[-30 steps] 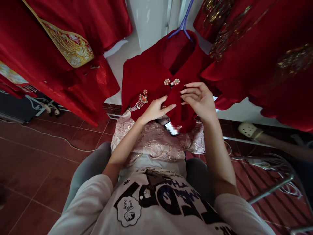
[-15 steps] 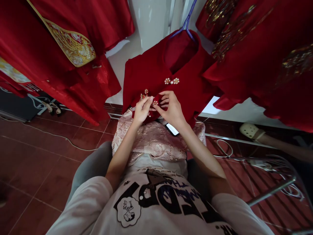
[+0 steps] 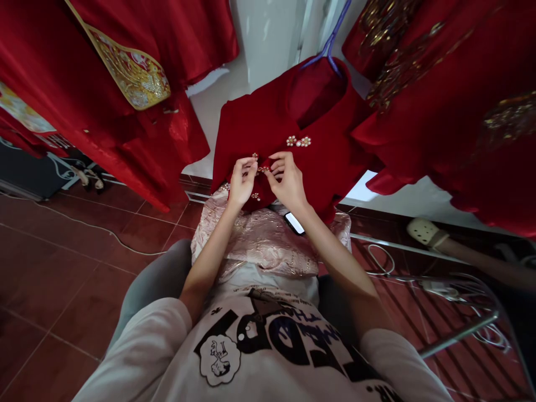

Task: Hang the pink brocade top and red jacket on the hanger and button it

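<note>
A red velvety top hangs in front of me on a purple hanger, its lower part by my lap. Between my fingertips is a small jewelled flower clasp on its front opening. My left hand pinches the clasp's left end with thumb and fingers. At the right end, my right hand closes thumb and forefinger on it, the other fingers bent. Higher on the chest sits a fastened pearl flower clasp. Another flower ornament shows below my left fingers. Fingers partly hide the held clasp.
Shiny pink brocade fabric covers my lap, with a lit phone on it. Red embroidered garments hang on both sides. At right are a metal rack, a cable and another person's clog-clad foot.
Both hands stay at the clasp, and my fingers have shifted slightly around it. The held clasp has turned and shows flatter. The view has shifted a little.
</note>
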`<move>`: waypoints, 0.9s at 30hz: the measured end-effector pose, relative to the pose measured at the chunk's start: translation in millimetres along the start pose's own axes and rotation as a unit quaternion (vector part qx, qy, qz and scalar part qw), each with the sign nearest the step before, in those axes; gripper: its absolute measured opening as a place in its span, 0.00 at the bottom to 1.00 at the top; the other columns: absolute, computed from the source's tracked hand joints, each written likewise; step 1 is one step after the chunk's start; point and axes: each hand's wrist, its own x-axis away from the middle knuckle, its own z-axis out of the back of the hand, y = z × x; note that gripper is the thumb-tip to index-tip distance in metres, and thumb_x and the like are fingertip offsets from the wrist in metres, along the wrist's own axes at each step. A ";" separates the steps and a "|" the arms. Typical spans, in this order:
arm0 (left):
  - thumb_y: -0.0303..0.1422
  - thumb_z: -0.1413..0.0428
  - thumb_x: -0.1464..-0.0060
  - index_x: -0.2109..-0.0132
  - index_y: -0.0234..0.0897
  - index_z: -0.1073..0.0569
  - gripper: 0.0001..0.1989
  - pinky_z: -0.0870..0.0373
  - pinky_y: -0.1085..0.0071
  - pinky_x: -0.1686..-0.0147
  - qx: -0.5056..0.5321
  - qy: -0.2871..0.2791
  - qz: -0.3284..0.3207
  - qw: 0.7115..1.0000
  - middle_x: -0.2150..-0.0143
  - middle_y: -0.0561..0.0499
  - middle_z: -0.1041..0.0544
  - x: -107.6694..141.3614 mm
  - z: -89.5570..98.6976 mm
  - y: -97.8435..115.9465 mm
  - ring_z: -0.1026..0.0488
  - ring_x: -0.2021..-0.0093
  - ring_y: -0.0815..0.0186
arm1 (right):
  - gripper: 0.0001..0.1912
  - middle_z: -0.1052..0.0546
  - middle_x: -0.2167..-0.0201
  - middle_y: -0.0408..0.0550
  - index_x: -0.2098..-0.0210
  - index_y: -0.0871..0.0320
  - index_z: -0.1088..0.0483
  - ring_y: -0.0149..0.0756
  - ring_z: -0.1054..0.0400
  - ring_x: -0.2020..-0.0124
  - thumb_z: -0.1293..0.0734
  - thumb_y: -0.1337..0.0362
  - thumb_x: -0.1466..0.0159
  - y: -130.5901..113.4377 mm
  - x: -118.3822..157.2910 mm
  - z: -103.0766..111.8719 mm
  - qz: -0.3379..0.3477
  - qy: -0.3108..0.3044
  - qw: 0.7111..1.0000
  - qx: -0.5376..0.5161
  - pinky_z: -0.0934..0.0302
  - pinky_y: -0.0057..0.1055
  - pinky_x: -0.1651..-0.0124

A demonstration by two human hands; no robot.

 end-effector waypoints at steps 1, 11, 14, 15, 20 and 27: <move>0.49 0.44 0.38 0.54 0.41 0.29 0.16 0.21 0.68 0.56 0.017 0.000 0.022 1.000 0.51 0.45 0.23 -1.1 0.0 -4.2 0.23 0.53 0.64 | 0.16 0.30 0.65 0.45 0.50 0.54 0.39 0.32 0.32 0.66 0.35 0.68 0.38 0.8 -1.1 -0.7 -0.001 0.001 1.000 -0.001 0.28 0.33 0.62; 0.38 0.44 0.36 0.52 0.40 0.27 0.09 0.22 0.65 0.49 0.022 -0.042 0.054 0.997 0.48 0.45 0.21 -3.6 4.1 -10.3 0.21 0.51 0.65 | 0.17 0.30 0.64 0.45 0.51 0.55 0.38 0.31 0.32 0.65 0.36 0.71 0.38 5.8 -8.8 -8.9 -0.008 0.006 1.000 0.013 0.28 0.33 0.60; 0.35 0.41 0.39 0.52 0.39 0.25 0.10 0.22 0.66 0.50 0.006 -0.040 0.030 0.999 0.51 0.46 0.19 -2.7 3.2 -6.7 0.20 0.53 0.65 | 0.17 0.30 0.64 0.45 0.51 0.55 0.37 0.31 0.32 0.65 0.36 0.71 0.38 5.3 -10.8 -10.5 -0.008 0.005 1.000 0.011 0.28 0.34 0.60; 0.34 0.40 0.41 0.52 0.38 0.24 0.11 0.22 0.66 0.50 0.002 -0.036 0.021 0.999 0.53 0.46 0.18 -2.3 2.9 -5.8 0.20 0.54 0.65 | 0.17 0.30 0.63 0.45 0.50 0.55 0.37 0.31 0.32 0.65 0.36 0.71 0.38 5.0 -11.3 -10.7 -0.009 0.005 1.000 0.009 0.28 0.34 0.60; 0.33 0.39 0.41 0.54 0.37 0.21 0.09 0.20 0.66 0.53 -0.043 -0.001 -0.014 0.999 0.57 0.47 0.17 0.3 3.7 -2.4 0.19 0.58 0.65 | 0.17 0.29 0.63 0.46 0.48 0.54 0.37 0.33 0.32 0.64 0.36 0.68 0.37 3.8 -12.4 -11.2 -0.017 0.002 1.000 0.004 0.27 0.36 0.58; 0.33 0.38 0.43 0.59 0.38 0.19 0.06 0.19 0.67 0.57 -0.055 0.040 -0.013 0.998 0.60 0.49 0.16 2.8 6.5 6.4 0.19 0.64 0.66 | 0.15 0.30 0.63 0.46 0.49 0.53 0.36 0.33 0.32 0.65 0.36 0.66 0.35 5.9 -12.4 -12.4 -0.011 0.007 1.000 0.013 0.27 0.37 0.59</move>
